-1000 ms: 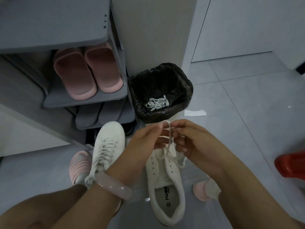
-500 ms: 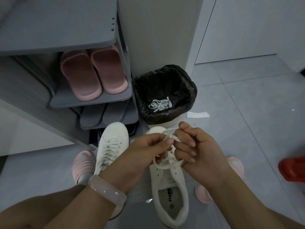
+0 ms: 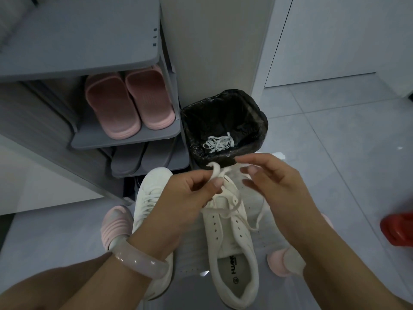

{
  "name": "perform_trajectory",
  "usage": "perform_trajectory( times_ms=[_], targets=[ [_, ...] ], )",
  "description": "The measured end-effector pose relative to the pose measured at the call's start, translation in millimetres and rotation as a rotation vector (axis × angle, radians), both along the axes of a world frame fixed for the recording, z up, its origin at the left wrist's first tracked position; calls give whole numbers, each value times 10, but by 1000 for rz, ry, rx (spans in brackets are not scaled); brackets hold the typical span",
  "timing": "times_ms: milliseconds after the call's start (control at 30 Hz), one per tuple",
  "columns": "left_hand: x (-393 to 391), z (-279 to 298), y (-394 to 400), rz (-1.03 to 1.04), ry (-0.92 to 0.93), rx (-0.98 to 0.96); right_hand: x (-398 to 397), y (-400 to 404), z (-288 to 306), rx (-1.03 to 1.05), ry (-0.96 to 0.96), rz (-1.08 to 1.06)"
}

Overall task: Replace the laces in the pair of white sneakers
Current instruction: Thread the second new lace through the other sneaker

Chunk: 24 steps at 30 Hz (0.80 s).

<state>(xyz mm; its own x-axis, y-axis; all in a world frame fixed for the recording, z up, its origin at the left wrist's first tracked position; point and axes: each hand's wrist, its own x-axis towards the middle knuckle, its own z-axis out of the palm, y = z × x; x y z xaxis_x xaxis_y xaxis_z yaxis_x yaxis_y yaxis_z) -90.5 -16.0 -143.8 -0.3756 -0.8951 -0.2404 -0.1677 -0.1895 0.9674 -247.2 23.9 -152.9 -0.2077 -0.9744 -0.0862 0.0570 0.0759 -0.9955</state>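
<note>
Two white sneakers stand on the floor in front of me. The left sneaker (image 3: pixel 150 193) is laced. Several eyelets of the right sneaker (image 3: pixel 233 242) are bare, and a white lace (image 3: pixel 225 210) runs loosely across its tongue. My left hand (image 3: pixel 183 198) pinches a loop of that lace above the shoe's toe. My right hand (image 3: pixel 277 186) is just right of it with fingers curled; a strand runs to its fingertips and another hangs below its palm. A bundle of old white laces (image 3: pixel 219 143) lies in the black-lined bin (image 3: pixel 261 121).
A grey shoe rack (image 3: pixel 125 139) at the left holds pink slippers (image 3: pixel 127 104) and grey slippers (image 3: pixel 134 159). My feet wear pink slippers (image 3: pixel 115 222). A red object (image 3: pixel 397 229) sits at the right edge. White paper (image 3: pixel 280 154) lies behind my right hand.
My hands have drawn slightly apart. The left hand has pulled a lace loop up over the toe, and the right hand's fingers have loosened. The camera has shifted.
</note>
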Motion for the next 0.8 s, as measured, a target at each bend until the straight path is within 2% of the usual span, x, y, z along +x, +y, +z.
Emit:
perform_trajectory(
  times_ms=[100,167,300,400,500,667,800],
  targets=[
    [2,38,8,-99,-49,-75,39,-16,7,-163,478,122],
    [0,46,6,-92,-44,-74,53,-17,-21,-239,606,129],
    [-4,30,8,-11,-92,-117,83,-16,-56,-294,667,17],
    [18,18,-17,192,-269,-359,92,-20,-90,-336,793,-45],
    [27,69,1,226,-257,-504,91,-22,-116,-370,830,-97],
    [-28,67,82,78,-222,-489,113,-20,-137,-391,866,-144],
    [-45,43,86,88,-192,-348,116,-6,-167,-462,920,-178]
  ],
)
